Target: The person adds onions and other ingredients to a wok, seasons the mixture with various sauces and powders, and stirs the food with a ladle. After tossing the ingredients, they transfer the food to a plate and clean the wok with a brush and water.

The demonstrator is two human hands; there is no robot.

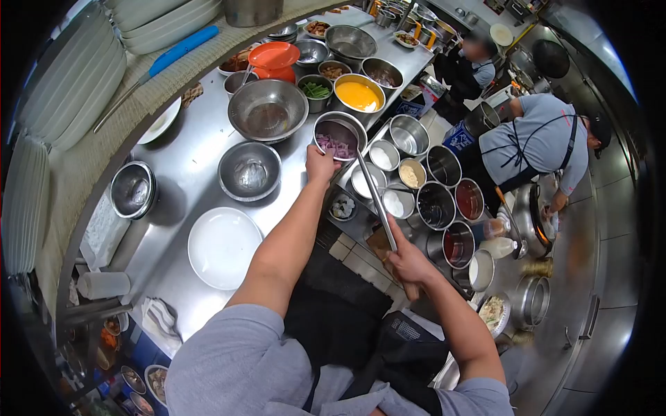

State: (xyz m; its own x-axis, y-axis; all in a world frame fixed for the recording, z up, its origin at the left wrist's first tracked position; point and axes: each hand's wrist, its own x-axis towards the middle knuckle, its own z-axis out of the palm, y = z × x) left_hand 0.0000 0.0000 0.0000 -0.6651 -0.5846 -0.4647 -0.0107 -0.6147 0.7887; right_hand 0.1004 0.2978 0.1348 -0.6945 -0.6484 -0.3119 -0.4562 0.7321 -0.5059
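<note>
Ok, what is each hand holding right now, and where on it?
The left hand grips the near rim of the steel bowl of purple pieces. The right hand holds the ladle at the handle's near end.

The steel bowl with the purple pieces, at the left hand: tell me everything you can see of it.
The steel bowl is round, shiny metal and fairly deep, and sits upright at the counter's front edge, beside the larger empty bowl. Inside lie chopped purple pieces, likely red onion, covering part of the bottom. The left hand grips its near rim. The ladle, held by the right hand, reaches up to its right rim; whether it touches cannot be told.
</note>
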